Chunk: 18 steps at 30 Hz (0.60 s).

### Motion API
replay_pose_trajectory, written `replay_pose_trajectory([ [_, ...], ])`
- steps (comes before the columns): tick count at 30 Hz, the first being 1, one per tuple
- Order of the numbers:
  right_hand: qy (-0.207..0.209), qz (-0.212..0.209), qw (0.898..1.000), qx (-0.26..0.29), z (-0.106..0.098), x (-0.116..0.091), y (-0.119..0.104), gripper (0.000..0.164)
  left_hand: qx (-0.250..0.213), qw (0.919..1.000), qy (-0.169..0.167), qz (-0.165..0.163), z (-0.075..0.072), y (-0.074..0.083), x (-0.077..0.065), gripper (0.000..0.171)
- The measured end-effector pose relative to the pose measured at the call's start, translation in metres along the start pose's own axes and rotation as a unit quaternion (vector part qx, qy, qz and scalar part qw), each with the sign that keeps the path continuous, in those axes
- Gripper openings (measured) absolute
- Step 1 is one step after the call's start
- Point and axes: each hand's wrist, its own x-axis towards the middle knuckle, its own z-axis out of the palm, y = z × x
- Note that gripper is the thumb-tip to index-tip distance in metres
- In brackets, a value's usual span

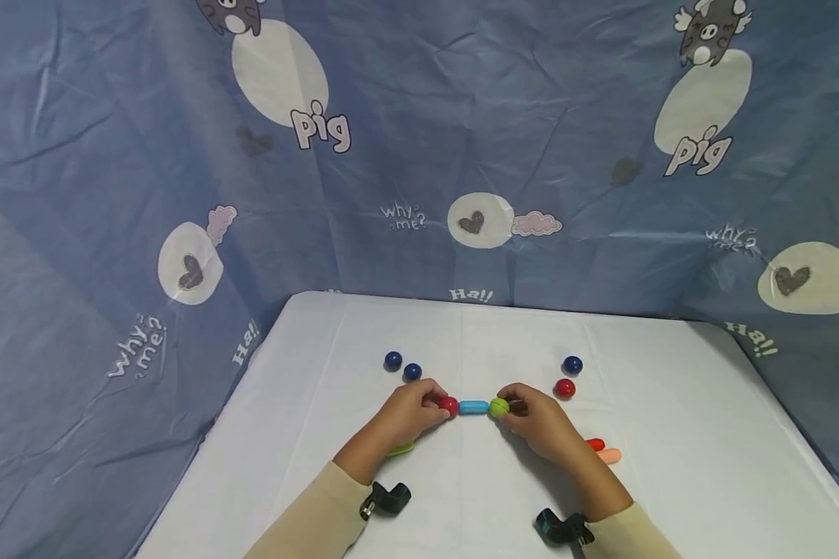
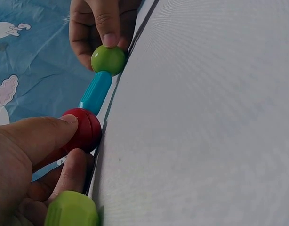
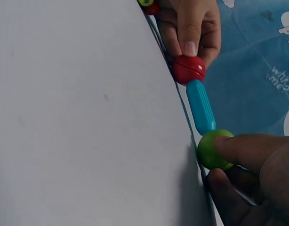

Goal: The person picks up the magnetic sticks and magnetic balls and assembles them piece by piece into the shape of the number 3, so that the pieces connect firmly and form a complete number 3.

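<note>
A light-blue ridged rod point(image 1: 473, 407) lies between a red ball point(image 1: 450, 406) and a lime-green ball point(image 1: 499, 407), all in one line over the white table. My left hand point(image 1: 412, 407) pinches the red ball between thumb and fingers. On the other side, my right hand point(image 1: 537, 419) pinches the green ball the same way. Both wrist views show the rod point(image 3: 201, 107) with an end against each ball; its tips are hidden there. A lime-green rod point(image 1: 401, 449) lies beside the left wrist, and its end point(image 2: 71, 209) shows large in the left wrist view.
Two dark-blue balls point(image 1: 393, 360) sit beyond the left hand. Another dark-blue ball point(image 1: 572, 365) and a red ball point(image 1: 565, 388) are beyond the right hand. A red rod point(image 1: 596, 444) and an orange rod point(image 1: 610, 456) lie by the right forearm. A blue printed curtain point(image 1: 391, 256) hangs behind.
</note>
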Motion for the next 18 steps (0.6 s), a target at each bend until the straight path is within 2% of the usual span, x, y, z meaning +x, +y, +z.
replay_pose_trajectory([
  [4, 0.007, 0.007, 1.000, -0.005, 0.0027, 0.0007, -0.0019, 0.032, -0.003, 1.0000, 0.001, 0.006, -0.0002, 0.0003, 0.0011, 0.022],
  [18, 0.006, -0.007, 1.000, 0.002, 0.0066, -0.0032, -0.0002, 0.030, -0.005, 1.0000, 0.001, 0.008, 0.0011, -0.0044, 0.0006, 0.021],
])
